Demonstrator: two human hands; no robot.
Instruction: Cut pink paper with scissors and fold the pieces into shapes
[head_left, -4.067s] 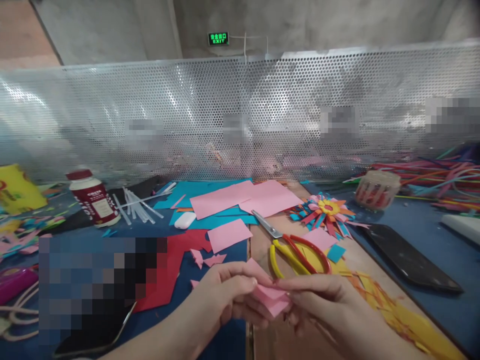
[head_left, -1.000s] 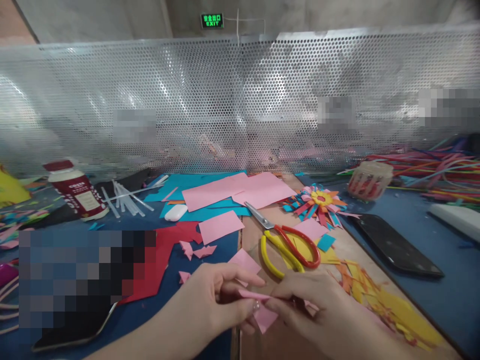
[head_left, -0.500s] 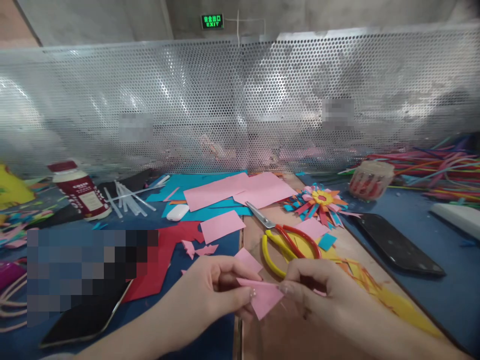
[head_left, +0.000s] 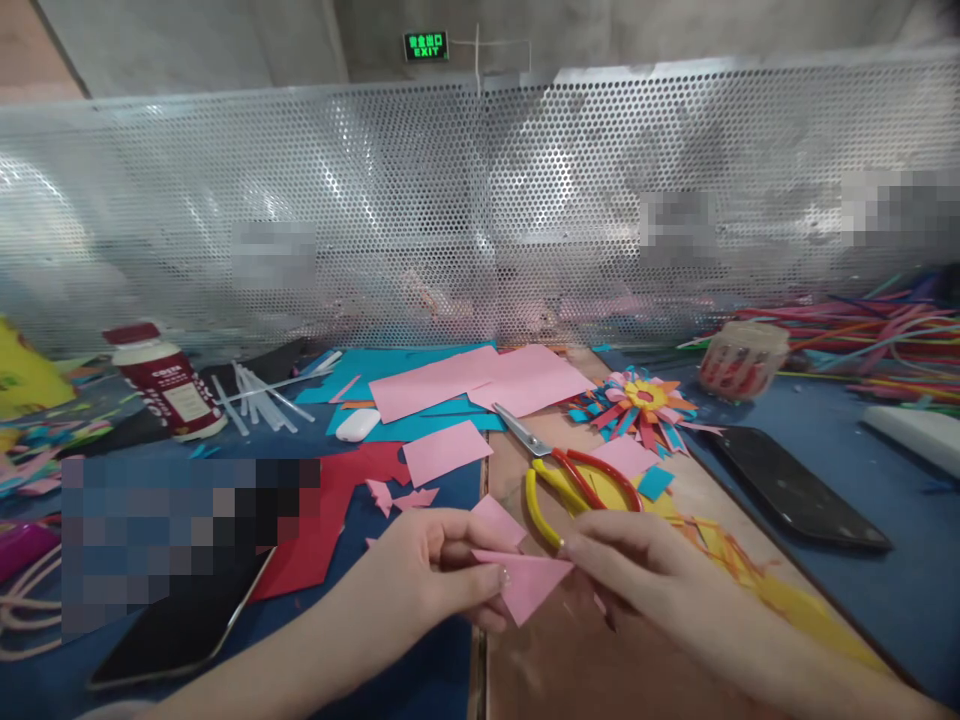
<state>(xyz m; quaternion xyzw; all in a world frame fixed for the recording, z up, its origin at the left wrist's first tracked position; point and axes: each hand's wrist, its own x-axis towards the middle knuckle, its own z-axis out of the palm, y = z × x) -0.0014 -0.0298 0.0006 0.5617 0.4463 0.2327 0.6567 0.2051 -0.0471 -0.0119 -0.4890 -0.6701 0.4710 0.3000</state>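
A small piece of folded pink paper (head_left: pixel 529 590), pointed at the bottom, is pinched between the thumb and fingers of my left hand (head_left: pixel 442 570). My right hand (head_left: pixel 626 560) has its thumb and forefinger closed at the paper's right corner. Just behind the paper lies a flat pink piece (head_left: pixel 496 520), partly hidden by my left fingers. Scissors (head_left: pixel 551 455) with red and yellow handles rest beyond my right hand, blades pointing away. Several pink scraps (head_left: pixel 415 499) are beside my left hand.
Large pink sheets (head_left: pixel 435 380) lie over blue paper at the back. A paper flower (head_left: pixel 643 396), a plastic jar (head_left: pixel 742 360) and a dark phone (head_left: pixel 799 490) are on the right. Leftward are a bottle (head_left: pixel 166 385), red paper (head_left: pixel 319 545) and another phone (head_left: pixel 187 625). A perforated metal panel (head_left: pixel 480 200) stands behind.
The folded paper has tilted slightly, its right corner rising. My right thumb and forefinger have shifted up a little at that corner; my left hand keeps its pinch.
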